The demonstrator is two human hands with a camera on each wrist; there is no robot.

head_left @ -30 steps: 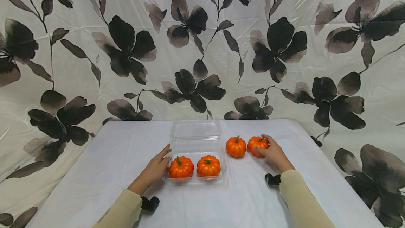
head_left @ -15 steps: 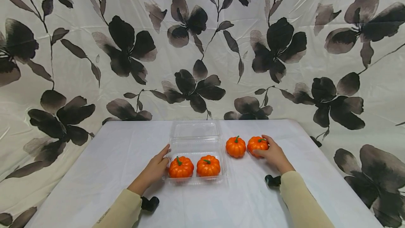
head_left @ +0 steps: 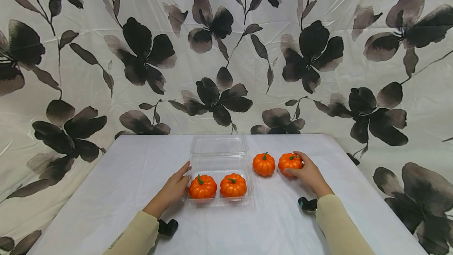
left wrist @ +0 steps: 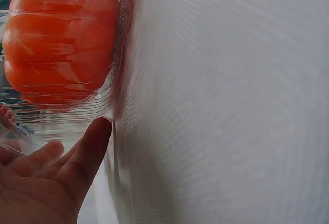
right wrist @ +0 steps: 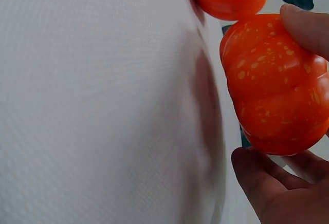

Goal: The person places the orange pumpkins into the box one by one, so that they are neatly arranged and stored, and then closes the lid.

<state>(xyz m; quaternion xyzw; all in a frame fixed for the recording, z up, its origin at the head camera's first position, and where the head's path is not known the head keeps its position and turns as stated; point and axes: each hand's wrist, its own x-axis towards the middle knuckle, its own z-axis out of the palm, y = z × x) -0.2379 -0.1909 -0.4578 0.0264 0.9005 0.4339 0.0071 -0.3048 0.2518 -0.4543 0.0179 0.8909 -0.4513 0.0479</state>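
Observation:
My right hand (head_left: 311, 174) holds a small orange toy pumpkin (head_left: 290, 163) with a green stem, fingers and thumb on opposite sides of it. In the right wrist view, pale speckles show on this pumpkin (right wrist: 277, 85). Another pumpkin (head_left: 263, 164) sits just left of it on the table. A clear plastic clamshell box (head_left: 217, 164) lies with its lid raised at the back, and two pumpkins, one left (head_left: 202, 187) and one right (head_left: 233, 186), fill its front. My left hand (head_left: 173, 188) rests against the box's left side, fingers extended; in the left wrist view one fingertip is right at its ribbed wall.
A white cloth covers the table (head_left: 226, 231). Behind it hangs a white curtain (head_left: 262, 101) with dark flowers. Black wrist devices, one left (head_left: 168, 228) and one right (head_left: 307, 204), stick out beside the sleeves.
My right hand and the pumpkin in it have shifted slightly to the right, widening the gap to the neighbouring pumpkin. The left hand and the box have stayed in place.

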